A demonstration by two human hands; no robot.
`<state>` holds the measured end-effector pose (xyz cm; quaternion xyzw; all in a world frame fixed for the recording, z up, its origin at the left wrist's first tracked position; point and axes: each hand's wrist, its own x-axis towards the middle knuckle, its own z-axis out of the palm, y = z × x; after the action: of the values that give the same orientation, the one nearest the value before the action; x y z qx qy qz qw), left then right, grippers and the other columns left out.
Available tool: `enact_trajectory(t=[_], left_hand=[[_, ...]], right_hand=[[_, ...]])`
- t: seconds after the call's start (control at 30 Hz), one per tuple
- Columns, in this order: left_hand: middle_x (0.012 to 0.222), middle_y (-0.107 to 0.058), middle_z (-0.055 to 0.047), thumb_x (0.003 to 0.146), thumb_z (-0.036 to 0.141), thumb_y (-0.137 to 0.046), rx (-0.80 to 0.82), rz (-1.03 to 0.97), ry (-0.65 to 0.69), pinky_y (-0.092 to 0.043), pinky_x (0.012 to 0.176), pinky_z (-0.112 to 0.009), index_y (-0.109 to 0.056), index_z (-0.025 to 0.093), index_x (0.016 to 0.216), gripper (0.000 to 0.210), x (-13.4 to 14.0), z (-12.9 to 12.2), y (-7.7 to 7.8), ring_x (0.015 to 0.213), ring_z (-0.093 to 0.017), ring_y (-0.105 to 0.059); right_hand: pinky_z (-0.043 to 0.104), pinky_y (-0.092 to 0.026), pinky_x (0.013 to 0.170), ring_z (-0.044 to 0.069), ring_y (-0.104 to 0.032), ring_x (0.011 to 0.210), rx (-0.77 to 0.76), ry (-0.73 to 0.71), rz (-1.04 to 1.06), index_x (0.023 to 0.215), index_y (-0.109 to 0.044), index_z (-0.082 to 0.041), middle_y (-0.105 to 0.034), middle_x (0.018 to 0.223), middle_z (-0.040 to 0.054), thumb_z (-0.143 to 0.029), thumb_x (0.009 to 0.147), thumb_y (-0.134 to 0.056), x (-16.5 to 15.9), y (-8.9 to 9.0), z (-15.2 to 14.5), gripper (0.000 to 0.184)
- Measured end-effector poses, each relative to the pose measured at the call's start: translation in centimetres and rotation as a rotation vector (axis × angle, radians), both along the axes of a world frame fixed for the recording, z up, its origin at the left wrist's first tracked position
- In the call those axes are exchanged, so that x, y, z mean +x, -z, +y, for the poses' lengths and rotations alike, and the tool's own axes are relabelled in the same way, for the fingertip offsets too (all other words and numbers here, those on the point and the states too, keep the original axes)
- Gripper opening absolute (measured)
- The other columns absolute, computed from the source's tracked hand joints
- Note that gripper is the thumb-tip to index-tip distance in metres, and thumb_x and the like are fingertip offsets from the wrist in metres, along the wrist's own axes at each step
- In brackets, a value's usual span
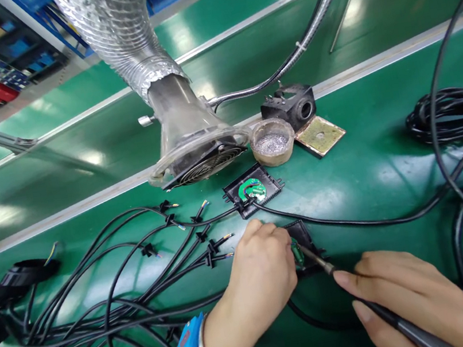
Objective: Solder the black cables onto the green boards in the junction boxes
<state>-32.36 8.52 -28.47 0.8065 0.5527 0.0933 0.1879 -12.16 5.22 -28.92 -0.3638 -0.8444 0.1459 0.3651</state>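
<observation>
My right hand (413,285) is closed round the black handle of a soldering iron (327,267). The iron's metal tip points left and reaches a green circuit board (298,253) in a black plastic case (304,235). Against the left side of that case, my left hand (262,261) is closed with the knuckles up. Its fingertips, and whatever they pinch, are hidden behind the hand. Just beyond it lies a second black case (270,174) with a round green board (253,192) and black cable (329,219) running out on both sides.
Black cables (131,293) with bared coloured ends spread over the left of the green bench. A fume extractor hood (190,127) hangs above. Behind stand a round tub of silvery material (274,150), an iron stand (291,104) and a sponge tray (320,136). Coiled cable (452,111) lies right.
</observation>
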Motion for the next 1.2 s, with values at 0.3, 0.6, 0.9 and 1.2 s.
enact_trajectory(t=[0.3,0.6,0.9,1.2], left_hand=[[0.068,-0.057,-0.001,0.08,0.007,-0.053,-0.015,0.005,-0.007,-0.036,0.068,-0.031,-0.059,0.017,0.068,0.017,-0.1,0.0,0.1,0.069,-0.018,-0.046],[0.065,-0.055,-0.001,0.078,0.006,-0.053,0.027,-0.003,0.007,-0.036,0.067,-0.03,-0.057,0.017,0.065,0.017,-0.2,0.1,0.0,0.067,-0.017,-0.045],[0.066,-0.058,-0.002,0.079,0.006,-0.054,0.012,0.032,0.022,-0.037,0.068,-0.031,-0.059,0.017,0.067,0.017,-0.1,0.1,-0.2,0.067,-0.017,-0.045],[0.078,-0.06,0.0,0.076,0.015,-0.062,-0.144,-0.057,0.057,-0.037,0.072,-0.03,-0.064,0.019,0.081,0.007,-0.9,-0.1,-2.0,0.079,-0.018,-0.05]], right_hand=[[0.029,-0.055,0.059,0.017,-0.066,0.069,-0.023,0.024,0.043,0.106,-0.061,-0.018,-0.066,0.081,0.0047,-0.009,0.079,-0.054,0.4,0.4,-0.1,0.03],[0.025,-0.053,0.059,0.015,-0.064,0.068,-0.015,0.061,0.114,0.097,-0.064,-0.014,-0.065,0.077,0.0043,-0.006,0.08,-0.052,0.1,-0.8,0.4,0.022],[0.024,-0.052,0.056,0.014,-0.062,0.071,-0.031,0.025,0.188,0.111,-0.061,-0.011,-0.063,0.083,0.006,-0.008,0.082,-0.05,0.1,-0.6,0.9,0.031],[0.021,-0.057,0.075,0.013,-0.067,0.084,0.019,0.014,0.069,0.106,-0.059,-0.018,-0.067,0.095,0.006,-0.019,0.094,-0.052,-0.8,1.1,1.3,0.014]])
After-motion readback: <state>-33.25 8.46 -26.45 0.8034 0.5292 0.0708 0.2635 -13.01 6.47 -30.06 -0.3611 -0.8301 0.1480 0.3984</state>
